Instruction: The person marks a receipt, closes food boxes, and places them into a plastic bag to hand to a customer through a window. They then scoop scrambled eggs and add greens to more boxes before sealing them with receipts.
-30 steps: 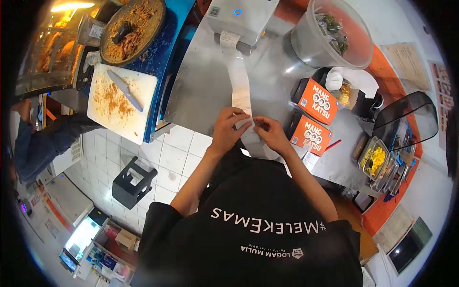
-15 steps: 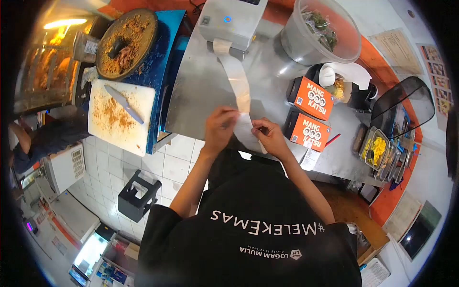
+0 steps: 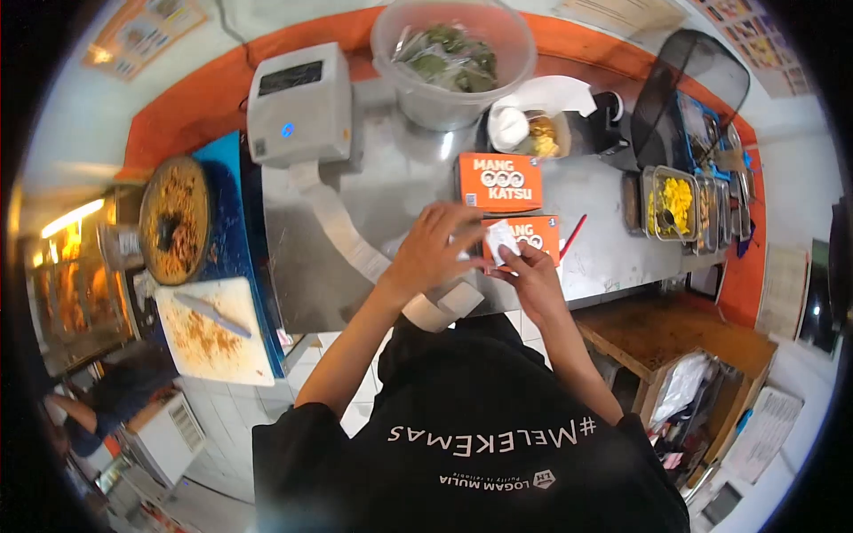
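My right hand [image 3: 533,277] pinches a small white paper label [image 3: 502,238] above the nearer orange box [image 3: 544,233], which reads "Mang Katsu". My left hand [image 3: 434,247] is just left of the label, somewhat blurred, with its fingers apart and seemingly nothing in them. A long paper strip [image 3: 333,218] runs out of the grey label printer [image 3: 302,107], passes beside my left wrist and curls at the counter's front edge. Behind the nearer box lies a second orange box [image 3: 500,182], also printed "Mang Katsu".
A clear plastic tub [image 3: 453,102] of bagged greens stands at the back. An open box [image 3: 540,133] holds food. To the right are a yellow food container [image 3: 671,204] and a red pen [image 3: 574,235]; at left, a cutting board [image 3: 222,342] with a knife [image 3: 213,314].
My hands have moved right from the strip to the nearer box. A small label is now in my right hand, apart from the strip, whose end hangs curled. The view has turned rightward.
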`<state>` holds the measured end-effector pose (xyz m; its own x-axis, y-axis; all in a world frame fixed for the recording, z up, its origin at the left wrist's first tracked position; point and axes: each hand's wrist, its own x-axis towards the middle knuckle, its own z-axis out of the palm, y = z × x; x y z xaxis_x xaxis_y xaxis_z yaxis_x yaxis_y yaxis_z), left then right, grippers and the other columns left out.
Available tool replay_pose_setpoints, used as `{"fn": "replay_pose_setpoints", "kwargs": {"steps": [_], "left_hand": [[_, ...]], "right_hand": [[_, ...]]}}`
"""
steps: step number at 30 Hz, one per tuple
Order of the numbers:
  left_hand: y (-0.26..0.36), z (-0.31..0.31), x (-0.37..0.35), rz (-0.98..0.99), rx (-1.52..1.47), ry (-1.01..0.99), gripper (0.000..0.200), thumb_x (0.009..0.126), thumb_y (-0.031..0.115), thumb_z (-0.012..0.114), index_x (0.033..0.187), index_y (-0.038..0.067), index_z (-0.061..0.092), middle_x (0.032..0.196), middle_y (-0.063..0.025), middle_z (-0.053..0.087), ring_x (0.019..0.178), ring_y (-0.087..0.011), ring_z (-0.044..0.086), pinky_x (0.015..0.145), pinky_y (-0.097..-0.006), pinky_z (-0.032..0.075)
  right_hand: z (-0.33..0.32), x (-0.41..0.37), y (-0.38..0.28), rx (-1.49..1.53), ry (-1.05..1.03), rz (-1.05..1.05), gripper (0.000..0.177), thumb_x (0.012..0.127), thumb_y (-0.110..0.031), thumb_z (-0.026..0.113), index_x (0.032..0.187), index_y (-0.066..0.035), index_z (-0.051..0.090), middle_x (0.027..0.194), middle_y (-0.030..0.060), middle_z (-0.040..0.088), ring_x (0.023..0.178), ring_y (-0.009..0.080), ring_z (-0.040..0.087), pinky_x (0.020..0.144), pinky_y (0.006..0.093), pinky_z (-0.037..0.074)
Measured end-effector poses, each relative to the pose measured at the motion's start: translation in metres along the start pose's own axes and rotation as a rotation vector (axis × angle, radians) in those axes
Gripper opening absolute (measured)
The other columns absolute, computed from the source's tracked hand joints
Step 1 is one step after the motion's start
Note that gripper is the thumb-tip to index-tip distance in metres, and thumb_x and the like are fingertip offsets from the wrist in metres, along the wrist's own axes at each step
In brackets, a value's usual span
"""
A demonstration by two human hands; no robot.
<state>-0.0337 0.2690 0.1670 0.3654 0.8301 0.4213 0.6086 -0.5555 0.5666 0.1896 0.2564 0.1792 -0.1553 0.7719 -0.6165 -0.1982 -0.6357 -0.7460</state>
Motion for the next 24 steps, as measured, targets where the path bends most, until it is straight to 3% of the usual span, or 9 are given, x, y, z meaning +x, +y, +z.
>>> {"fn": "replay_pose_setpoints", "kwargs": {"steps": [2,5,8,12,13,16,17,20,24], "left_hand": [[-0.025,0.021,0.042,-0.1,0.016,-0.159,0.061,0.072,0.02,0.088,0.128,0.014,0.063,0.145,-0.015,0.047,0.133,-0.0368,0.049,0.113,-0.0544,0.04],[-0.068,0.069,0.075,0.0,0.129,-0.26,0.074,0.068,0.026,0.091,0.133,0.012,0.057,0.156,-0.0189,0.034,0.148,-0.041,0.032,0.122,-0.0604,0.028],[-0.079,0.081,0.078,-0.143,0.134,-0.449,0.08,0.063,0.027,0.094,0.133,0.013,0.058,0.156,-0.0189,0.035,0.15,-0.0413,0.028,0.124,-0.0631,0.022],[-0.064,0.08,0.05,-0.319,0.167,-0.293,0.077,0.059,0.02,0.093,0.128,0.017,0.06,0.144,-0.0188,0.04,0.14,-0.0419,0.037,0.12,-0.0672,0.024],[-0.058,0.073,0.045,-0.394,0.265,-0.347,0.076,0.063,0.027,0.092,0.129,0.009,0.057,0.14,-0.0247,0.042,0.139,-0.0453,0.037,0.12,-0.0675,0.021],[-0.044,0.056,0.032,-0.673,0.322,-0.352,0.08,0.063,0.025,0.093,0.13,0.006,0.056,0.14,-0.0272,0.041,0.136,-0.0455,0.039,0.121,-0.0675,0.022],[-0.048,0.06,0.023,-0.642,0.413,-0.274,0.08,0.067,0.03,0.092,0.132,0.002,0.054,0.14,-0.0319,0.04,0.137,-0.0478,0.038,0.121,-0.0671,0.02],[-0.069,0.076,0.009,-0.505,0.317,0.039,0.078,0.069,0.035,0.091,0.129,0.003,0.053,0.142,-0.0348,0.038,0.137,-0.0497,0.035,0.118,-0.0663,0.022],[-0.072,0.08,0.017,-0.654,0.238,0.074,0.074,0.07,0.037,0.091,0.123,0.005,0.051,0.145,-0.0354,0.035,0.14,-0.0496,0.032,0.111,-0.0632,0.025]], "right_hand": [[-0.024,0.002,-0.007,0.008,0.105,-0.029,0.022,0.1,-0.015,0.07,0.117,-0.001,0.071,0.102,0.0052,0.075,0.087,0.0125,0.071,0.078,0.0282,0.059],[-0.05,0.003,-0.015,0.048,0.12,-0.03,0.016,0.102,-0.014,0.066,0.112,-0.002,0.071,0.103,0.0057,0.074,0.091,0.0139,0.07,0.082,0.031,0.056],[-0.057,0.002,-0.027,0.076,0.127,-0.044,0.017,0.102,-0.014,0.066,0.113,-0.001,0.071,0.101,0.0064,0.074,0.09,0.0145,0.07,0.081,0.0307,0.055],[-0.063,0.02,-0.024,0.083,0.092,-0.017,0.022,0.102,-0.017,0.066,0.115,0.0,0.071,0.098,0.0055,0.075,0.086,0.013,0.07,0.079,0.0274,0.055],[-0.061,0.026,-0.023,0.05,0.063,-0.013,0.024,0.103,-0.019,0.065,0.116,0.0,0.071,0.098,0.0055,0.074,0.087,0.0119,0.07,0.078,0.0266,0.054],[-0.048,0.056,-0.013,-0.027,-0.024,0.024,0.027,0.103,-0.022,0.065,0.117,0.0,0.071,0.097,0.0047,0.074,0.087,0.011,0.069,0.077,0.0264,0.054],[-0.043,0.065,-0.011,-0.064,-0.072,0.037,0.024,0.104,-0.022,0.065,0.114,-0.002,0.072,0.093,0.0038,0.073,0.084,0.01,0.068,0.077,0.0241,0.053],[-0.019,0.092,-0.007,-0.167,-0.115,0.062,0.025,0.103,-0.024,0.065,0.114,-0.002,0.072,0.092,0.0037,0.072,0.084,0.0088,0.068,0.075,0.0229,0.053],[0.001,0.122,-0.005,-0.312,-0.18,0.067,0.025,0.104,-0.024,0.064,0.11,-0.001,0.071,0.09,0.0032,0.071,0.079,0.0085,0.067,0.072,0.0244,0.054]]}}
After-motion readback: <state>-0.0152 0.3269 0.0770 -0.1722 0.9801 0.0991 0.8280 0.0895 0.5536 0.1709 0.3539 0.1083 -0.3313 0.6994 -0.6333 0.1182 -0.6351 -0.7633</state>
